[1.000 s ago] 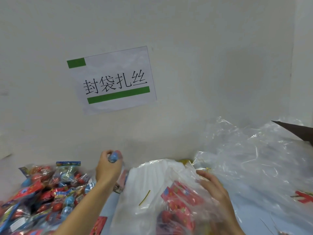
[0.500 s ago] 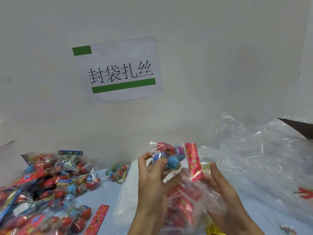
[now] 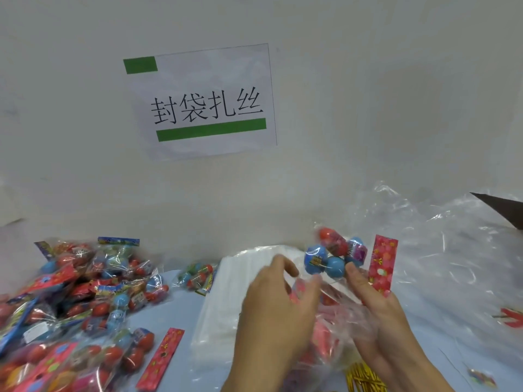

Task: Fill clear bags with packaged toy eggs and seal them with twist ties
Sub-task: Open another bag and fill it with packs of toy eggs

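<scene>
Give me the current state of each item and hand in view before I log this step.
Clear bag: open, partly filled, held by right hand.
Egg packet: at bag mouth, sticking out above it.
Left hand: fingers relaxed, beside the packet.
Packet pile: loose, unbagged, on the left.
Empty bag stack: flat, unused.
Gold twist ties: bundled, untouched.

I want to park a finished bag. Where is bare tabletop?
Bare blue tabletop shows between the pile of egg packs and the stack of clear bags. Left is crowded with packs; right lies under loose plastic sheeting.
</scene>
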